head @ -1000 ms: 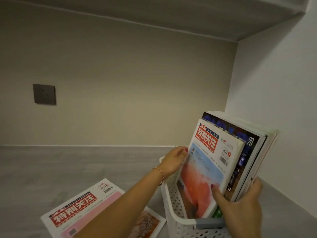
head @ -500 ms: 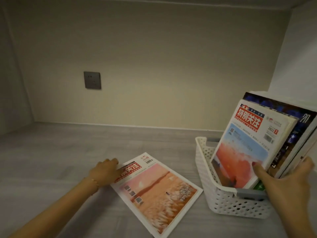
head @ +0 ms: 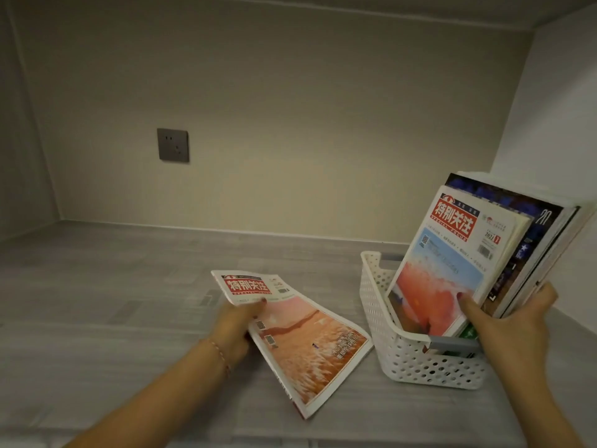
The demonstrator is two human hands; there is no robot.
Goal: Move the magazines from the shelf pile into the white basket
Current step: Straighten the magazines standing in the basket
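Risk is growing: left hand is pinching the loose magazine by one bending edge; right hand, gripping the leaning magazines, is tilting the white basket.

- The left hand, which a second ago was up at the white basket and then lay flat on the shelf beside the loose magazine, now grips that magazine by its left edge.
- The loose magazine, flat on the shelf half a second ago, is now lifted and tilted just left of the white basket, its cover bowed.
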